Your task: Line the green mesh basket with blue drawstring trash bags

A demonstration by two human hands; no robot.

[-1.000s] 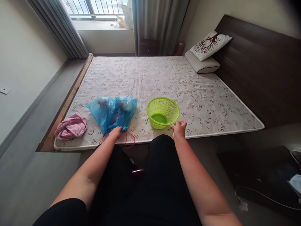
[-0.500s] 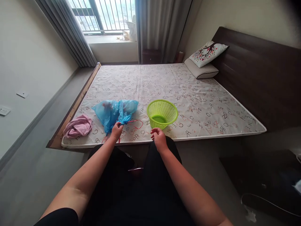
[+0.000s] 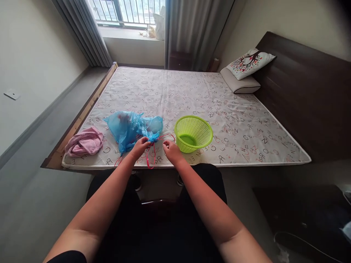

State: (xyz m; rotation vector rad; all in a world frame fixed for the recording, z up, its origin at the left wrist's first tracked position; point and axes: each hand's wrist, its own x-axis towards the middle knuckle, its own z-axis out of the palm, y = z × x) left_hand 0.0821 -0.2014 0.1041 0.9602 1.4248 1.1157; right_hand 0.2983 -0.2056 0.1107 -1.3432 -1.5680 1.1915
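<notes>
Two thin blue plastic bags lie side by side on the mattress, the left blue bag [image 3: 120, 128] and the right blue bag [image 3: 152, 126]. Rounded contents show through the film but cannot be made out. The gathered neck of the right bag is pinched in my left hand [image 3: 140, 146]. Red string [image 3: 148, 160] hangs from that neck, and another length loops toward the basket. Beside the string, my right hand [image 3: 171, 151] has its fingers curled to the thumb; what they hold, if anything, is hidden. Just beyond it stands a lime-green plastic basket [image 3: 193, 131] with nothing inside.
A crumpled pink towel [image 3: 85, 142] lies left of the bags near the wooden bed frame [image 3: 79, 128]. The mattress [image 3: 186, 91] carries a letter print. A patterned pillow [image 3: 248, 65] rests on another pillow by the dark headboard [image 3: 298, 87].
My right hand has moved left, from in front of the basket to beside the red string. My left hand has shifted slightly right along the bag's neck. The view has tilted a little.
</notes>
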